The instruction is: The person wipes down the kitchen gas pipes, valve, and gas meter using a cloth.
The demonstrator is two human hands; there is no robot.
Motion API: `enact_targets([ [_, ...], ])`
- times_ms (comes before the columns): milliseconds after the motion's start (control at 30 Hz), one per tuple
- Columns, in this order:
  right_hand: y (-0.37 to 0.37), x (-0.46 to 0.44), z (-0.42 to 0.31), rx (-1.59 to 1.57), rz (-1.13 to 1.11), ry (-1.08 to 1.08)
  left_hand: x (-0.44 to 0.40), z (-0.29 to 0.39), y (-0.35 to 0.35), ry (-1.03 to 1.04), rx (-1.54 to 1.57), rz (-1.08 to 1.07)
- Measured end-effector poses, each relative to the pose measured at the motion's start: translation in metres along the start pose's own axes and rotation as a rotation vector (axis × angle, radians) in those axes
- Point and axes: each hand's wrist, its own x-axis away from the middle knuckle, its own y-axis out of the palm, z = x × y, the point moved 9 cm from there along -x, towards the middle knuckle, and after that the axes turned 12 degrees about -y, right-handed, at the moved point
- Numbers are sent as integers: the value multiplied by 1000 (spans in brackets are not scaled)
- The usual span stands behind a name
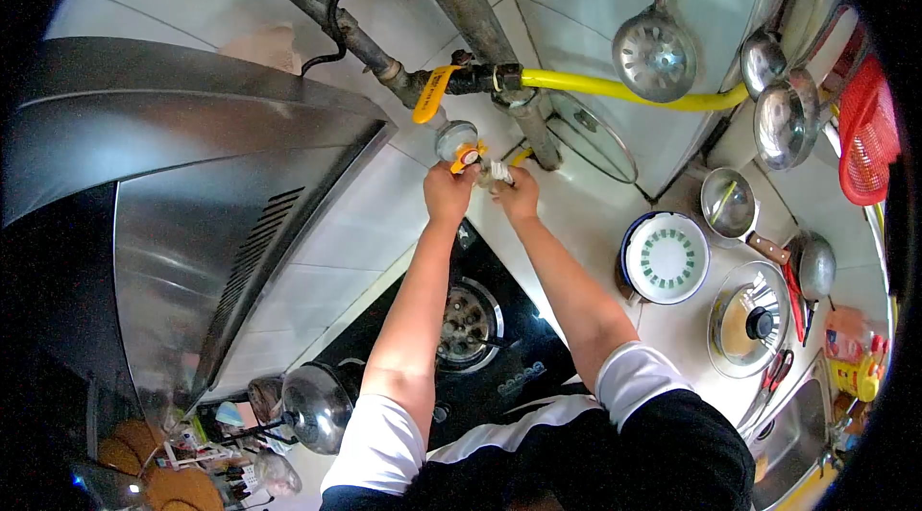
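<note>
- Left hand (449, 192) reaches forward with its fingers curled in against the underside of an orange valve knob (468, 158); whether it grips the knob or only touches it, I cannot tell.
- Right hand (519, 192) is nearly closed, fingertips pinched on a white ribbed piece (499, 173), just beside the knob; what that piece is made of is too small to tell.
- The orange knob sits at the lower side of a round grey fitting (455, 138), below a yellow lever handle (435, 95) on the metal pipework.
- A yellow hose (576, 82) runs right from the black joint near that lever, passing behind a hanging slotted skimmer (655, 58).
- Below the forearms lies a black gas cooktop (552, 352); its round burner (468, 324) shows between the arms, with a lidded pot (320, 405) near the left elbow.
- A stainless range hood (221, 223) fills much of the left side.
- To the right, on the pale tabletop (595, 232), a white bowl with a green pattern (665, 256) rests in a blue-rimmed one, well apart from both hands.
- Near it are a small saucepan (728, 204) with a wooden handle and a glass lid with a black knob (744, 348).
- Another glass lid (600, 141) leans against the wall behind the right hand.
</note>
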Motion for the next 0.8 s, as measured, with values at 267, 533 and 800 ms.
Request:
enact_targets([
  [267, 4, 6, -41, 324, 104, -425, 1, -1, 0, 17, 26, 2],
  [533, -15, 7, -35, 509, 6, -286, 46, -51, 7, -172, 226, 221],
  [800, -3, 85, -53, 379, -423, -417, 104, -78, 51, -435, 655, -24],
])
